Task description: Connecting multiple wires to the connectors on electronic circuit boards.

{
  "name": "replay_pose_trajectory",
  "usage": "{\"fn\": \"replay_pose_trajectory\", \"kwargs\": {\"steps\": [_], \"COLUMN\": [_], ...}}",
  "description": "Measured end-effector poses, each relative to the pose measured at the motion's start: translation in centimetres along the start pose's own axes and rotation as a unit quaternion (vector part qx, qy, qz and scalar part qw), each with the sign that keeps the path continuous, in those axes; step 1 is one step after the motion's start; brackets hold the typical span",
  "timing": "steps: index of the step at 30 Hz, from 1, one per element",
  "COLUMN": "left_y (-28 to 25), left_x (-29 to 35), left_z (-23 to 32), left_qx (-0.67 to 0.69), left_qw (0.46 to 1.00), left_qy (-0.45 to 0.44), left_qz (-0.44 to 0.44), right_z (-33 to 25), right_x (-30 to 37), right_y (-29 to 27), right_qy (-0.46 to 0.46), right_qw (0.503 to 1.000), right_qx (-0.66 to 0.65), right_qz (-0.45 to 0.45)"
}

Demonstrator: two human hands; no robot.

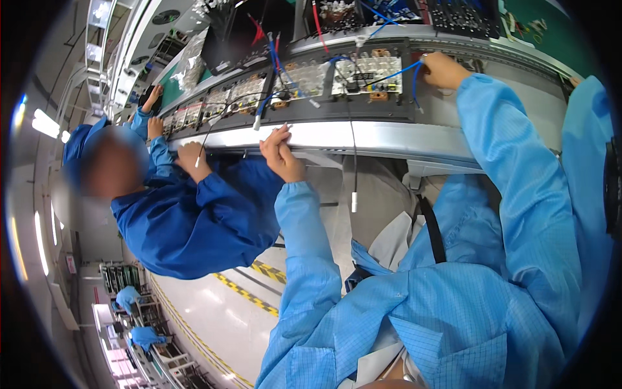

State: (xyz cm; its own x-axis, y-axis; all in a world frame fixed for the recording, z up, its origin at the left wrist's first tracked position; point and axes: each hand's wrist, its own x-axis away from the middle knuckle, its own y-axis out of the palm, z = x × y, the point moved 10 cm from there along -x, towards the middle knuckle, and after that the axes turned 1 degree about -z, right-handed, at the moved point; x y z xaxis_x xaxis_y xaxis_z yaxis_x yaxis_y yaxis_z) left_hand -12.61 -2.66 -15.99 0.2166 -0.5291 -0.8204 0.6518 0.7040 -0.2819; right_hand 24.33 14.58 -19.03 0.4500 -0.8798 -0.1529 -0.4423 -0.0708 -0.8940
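Note:
My right hand [442,70] is closed at the right end of the black tray [317,117], its fingertips pinching a blue wire [405,70]. The wire runs left toward a white circuit board [367,76], and a loose blue end hangs below my fingers. My left hand [283,154] is at the silver rail [389,135], fingers bent together; what they hold, if anything, is too small to make out. Left of that board lies another white board [302,80] with red and blue wires. A black cable [354,155] with a white connector dangles over the rail between my hands.
To my left a person in dark blue [201,220] works at the same line, a hand [192,159] near the rail. Further boards [246,94] lie along it. Black units with wires [460,18] stand behind. Another light-blue sleeve [586,129] is close on my right.

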Motion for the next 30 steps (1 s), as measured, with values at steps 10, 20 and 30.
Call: {"fn": "replay_pose_trajectory", "kwargs": {"steps": [10,20,30], "left_y": [-2.0,-2.0,3.3], "left_x": [-0.1,-1.5,2.3], "left_z": [-3.1,-7.1,-11.2], "left_qx": [0.002,0.002,-0.024], "left_qw": [1.000,0.999,1.000], "left_qy": [-0.023,-0.009,0.001], "left_qz": [0.009,0.032,-0.006], "right_z": [-3.7,-3.7,-5.3], "right_x": [-1.4,-4.4,-6.5], "right_y": [-0.1,-1.5,0.9], "right_qy": [0.000,0.003,-0.003], "right_qw": [0.976,0.975,0.985], "right_qx": [-0.212,-0.221,-0.124], "right_qz": [-0.056,0.034,0.119]}}
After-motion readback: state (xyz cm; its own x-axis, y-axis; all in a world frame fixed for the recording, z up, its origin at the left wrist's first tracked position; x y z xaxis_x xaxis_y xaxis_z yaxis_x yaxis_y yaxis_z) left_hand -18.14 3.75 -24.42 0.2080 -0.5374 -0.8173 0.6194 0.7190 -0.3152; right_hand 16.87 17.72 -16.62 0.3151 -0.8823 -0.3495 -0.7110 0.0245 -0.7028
